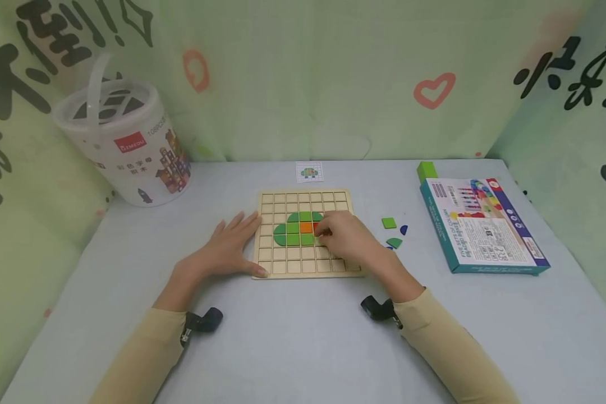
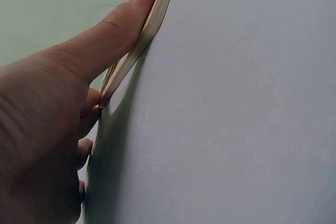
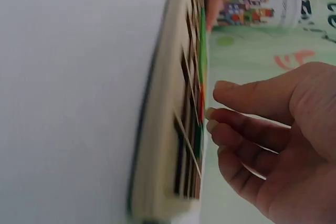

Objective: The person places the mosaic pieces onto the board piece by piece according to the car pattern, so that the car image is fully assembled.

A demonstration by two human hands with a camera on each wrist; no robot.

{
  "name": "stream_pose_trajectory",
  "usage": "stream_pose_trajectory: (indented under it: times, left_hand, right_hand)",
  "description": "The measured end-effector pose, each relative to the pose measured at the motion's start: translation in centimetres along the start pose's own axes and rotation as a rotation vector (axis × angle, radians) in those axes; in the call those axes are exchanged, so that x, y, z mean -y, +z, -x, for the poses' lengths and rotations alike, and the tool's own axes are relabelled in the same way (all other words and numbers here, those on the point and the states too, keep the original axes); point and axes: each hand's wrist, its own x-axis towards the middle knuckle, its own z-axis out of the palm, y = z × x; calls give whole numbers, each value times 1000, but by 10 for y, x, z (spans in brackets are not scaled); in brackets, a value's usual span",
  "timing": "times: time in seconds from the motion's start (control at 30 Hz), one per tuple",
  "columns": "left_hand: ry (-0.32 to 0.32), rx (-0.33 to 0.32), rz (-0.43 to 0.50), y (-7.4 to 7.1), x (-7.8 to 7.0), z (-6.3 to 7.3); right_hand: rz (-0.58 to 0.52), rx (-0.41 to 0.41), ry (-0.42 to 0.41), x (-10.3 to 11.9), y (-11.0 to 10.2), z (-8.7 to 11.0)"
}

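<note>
A wooden grid board (image 1: 283, 268) lies on the white table. Light green squares (image 1: 293, 239), dark green rounded pieces (image 1: 280, 239) and an orange square (image 1: 306, 227) fill cells near its middle. My left hand (image 1: 227, 247) rests at the board's left edge, fingers spread, its thumb (image 2: 123, 27) on the front corner. Over the pieces is my right hand (image 1: 350, 238), its fingertips at a red piece (image 1: 315, 225) that they partly cover. In the right wrist view thumb and fingers (image 3: 252, 156) stand apart, and nothing shows between them.
Behind the board lies a small pattern card (image 1: 310, 172). To its right are a loose green square (image 1: 389, 223), a dark green piece (image 1: 394, 242) and a blue piece (image 1: 403, 229). A flat box (image 1: 495, 235) and green block (image 1: 426, 170) lie farther right; a white bucket (image 1: 131, 168) stands back left.
</note>
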Motion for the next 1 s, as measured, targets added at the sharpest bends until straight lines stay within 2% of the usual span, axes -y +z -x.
stream_pose_trajectory:
  times: [0.33, 0.47, 0.77, 1.0]
  left_hand:
    - [5, 0, 3, 2, 0, -1]
    - [3, 2, 8, 0, -1, 1]
    - [-2, 6, 1, 0, 1, 2]
    - [0, 4, 6, 0, 1, 1]
  right_hand:
    - [9, -17, 164, -61, -45, 21]
    - [8, -6, 215, -79, -58, 27]
    - [73, 34, 241, -97, -63, 28]
    - [14, 19, 244, -100, -59, 27]
